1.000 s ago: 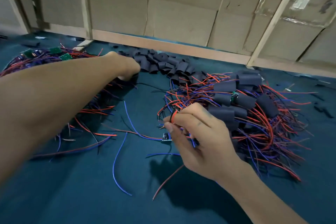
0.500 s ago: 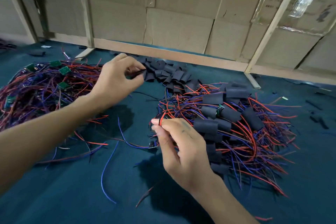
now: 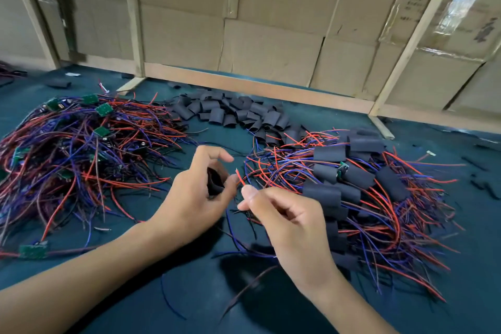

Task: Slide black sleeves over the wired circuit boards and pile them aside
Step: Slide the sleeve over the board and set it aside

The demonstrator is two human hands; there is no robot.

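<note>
My left hand (image 3: 195, 195) holds one black sleeve (image 3: 215, 181) between thumb and fingers, its open end facing right. My right hand (image 3: 284, 214) pinches the red and blue wires (image 3: 240, 177) of a circuit board, their tips just at the sleeve's mouth. The board itself is hidden under my hands. A heap of bare green boards with wires (image 3: 81, 149) lies to the left. A pile of sleeved boards (image 3: 352, 184) lies to the right. Loose black sleeves (image 3: 233, 114) are heaped at the back centre.
Everything lies on a dark teal cloth (image 3: 135, 293). A cardboard wall with wooden battens (image 3: 271, 49) closes the back. Stray wires (image 3: 168, 298) trail across the cloth near my forearms. Small black scraps (image 3: 485, 184) lie at the far right.
My left hand came back from the sleeve heap with one sleeve and now sits beside my right hand. My right hand kept its pinch on the wires and turned their tips toward the sleeve.
</note>
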